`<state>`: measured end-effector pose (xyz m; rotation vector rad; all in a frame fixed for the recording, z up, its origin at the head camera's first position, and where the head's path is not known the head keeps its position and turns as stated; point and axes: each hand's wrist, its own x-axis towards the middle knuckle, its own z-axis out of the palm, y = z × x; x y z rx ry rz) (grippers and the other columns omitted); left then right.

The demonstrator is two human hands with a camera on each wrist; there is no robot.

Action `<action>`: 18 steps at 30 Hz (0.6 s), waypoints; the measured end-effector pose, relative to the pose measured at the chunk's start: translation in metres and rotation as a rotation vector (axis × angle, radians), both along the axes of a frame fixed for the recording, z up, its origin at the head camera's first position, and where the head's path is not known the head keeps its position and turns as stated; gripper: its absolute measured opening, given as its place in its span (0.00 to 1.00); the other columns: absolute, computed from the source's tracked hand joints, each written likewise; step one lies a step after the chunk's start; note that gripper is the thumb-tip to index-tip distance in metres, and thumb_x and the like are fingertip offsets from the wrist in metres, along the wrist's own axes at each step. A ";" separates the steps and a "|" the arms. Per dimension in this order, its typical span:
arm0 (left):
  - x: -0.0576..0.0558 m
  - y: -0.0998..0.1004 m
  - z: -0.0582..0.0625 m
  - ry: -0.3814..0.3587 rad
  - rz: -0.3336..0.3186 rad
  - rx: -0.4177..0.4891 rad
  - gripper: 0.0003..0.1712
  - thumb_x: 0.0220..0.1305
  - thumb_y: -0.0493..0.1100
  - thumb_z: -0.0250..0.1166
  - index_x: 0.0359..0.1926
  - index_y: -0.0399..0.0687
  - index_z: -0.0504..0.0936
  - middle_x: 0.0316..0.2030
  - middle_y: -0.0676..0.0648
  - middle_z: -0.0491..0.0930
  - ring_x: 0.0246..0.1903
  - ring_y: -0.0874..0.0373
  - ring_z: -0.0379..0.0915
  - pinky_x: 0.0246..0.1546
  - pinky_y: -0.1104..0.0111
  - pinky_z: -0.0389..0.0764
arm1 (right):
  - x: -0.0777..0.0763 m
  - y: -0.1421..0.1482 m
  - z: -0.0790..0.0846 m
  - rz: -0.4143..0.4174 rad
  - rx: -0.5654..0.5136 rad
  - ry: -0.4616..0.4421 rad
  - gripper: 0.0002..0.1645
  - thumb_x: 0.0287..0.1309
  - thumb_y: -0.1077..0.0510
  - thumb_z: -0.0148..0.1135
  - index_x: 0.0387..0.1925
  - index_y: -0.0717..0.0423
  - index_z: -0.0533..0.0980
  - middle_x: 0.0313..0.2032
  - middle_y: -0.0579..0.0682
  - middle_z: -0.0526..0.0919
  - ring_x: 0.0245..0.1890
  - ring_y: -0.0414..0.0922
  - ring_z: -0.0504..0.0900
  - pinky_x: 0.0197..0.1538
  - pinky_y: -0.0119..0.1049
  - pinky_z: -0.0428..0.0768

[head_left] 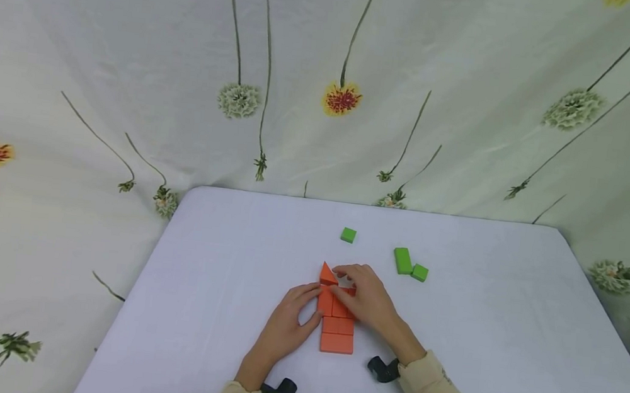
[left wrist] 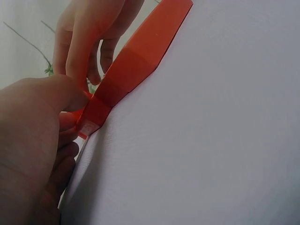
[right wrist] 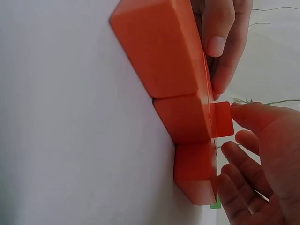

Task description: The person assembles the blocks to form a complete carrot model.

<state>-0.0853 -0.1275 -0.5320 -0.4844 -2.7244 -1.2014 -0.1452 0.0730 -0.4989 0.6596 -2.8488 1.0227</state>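
Note:
Several orange blocks point(head_left: 337, 343) lie fitted together in an upright column on the table, with an orange triangle block point(head_left: 328, 274) at its far end. My left hand point(head_left: 287, 323) lies along the column's left side, thumb and fingertips spread at its edge. From the right, my right hand point(head_left: 369, 296) reaches over the far part, thumb above the blocks and fingers beside the triangle. In the right wrist view, a small orange block point(right wrist: 224, 119) juts above the others at the right thumb's tip, with the other fingers apart from it. My hands partly hide the blocks.
Beyond the column, a small green block point(head_left: 348, 235) lies on the white table point(head_left: 219, 244). Farther right are a green rectangular block point(head_left: 402, 260) and a green cube point(head_left: 420, 272) close together. A flower-patterned cloth point(head_left: 307, 44) hangs behind the table.

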 end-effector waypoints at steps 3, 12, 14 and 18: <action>0.000 0.000 0.000 0.025 -0.005 -0.007 0.28 0.67 0.40 0.70 0.66 0.40 0.78 0.67 0.45 0.76 0.67 0.49 0.71 0.64 0.54 0.79 | -0.003 -0.002 -0.002 -0.004 0.017 -0.004 0.24 0.62 0.51 0.74 0.58 0.52 0.82 0.48 0.46 0.86 0.46 0.42 0.79 0.48 0.37 0.85; 0.001 -0.001 -0.002 0.039 -0.009 0.013 0.27 0.66 0.39 0.71 0.66 0.40 0.79 0.66 0.46 0.76 0.67 0.49 0.71 0.64 0.55 0.80 | -0.012 -0.011 -0.002 -0.031 0.046 -0.018 0.28 0.61 0.44 0.73 0.57 0.54 0.82 0.44 0.47 0.87 0.44 0.44 0.80 0.47 0.39 0.83; 0.001 -0.001 -0.002 0.040 -0.006 0.011 0.27 0.66 0.39 0.71 0.65 0.40 0.79 0.66 0.46 0.76 0.67 0.49 0.71 0.64 0.55 0.79 | -0.014 -0.012 -0.002 -0.033 0.058 -0.022 0.27 0.62 0.44 0.72 0.57 0.54 0.83 0.43 0.47 0.87 0.44 0.44 0.80 0.47 0.39 0.83; 0.000 -0.001 -0.002 0.037 -0.010 0.010 0.28 0.66 0.38 0.71 0.65 0.39 0.79 0.66 0.45 0.76 0.67 0.49 0.71 0.65 0.54 0.79 | -0.015 -0.013 0.000 -0.036 0.078 -0.019 0.24 0.64 0.47 0.71 0.56 0.55 0.84 0.42 0.48 0.87 0.44 0.45 0.81 0.47 0.40 0.84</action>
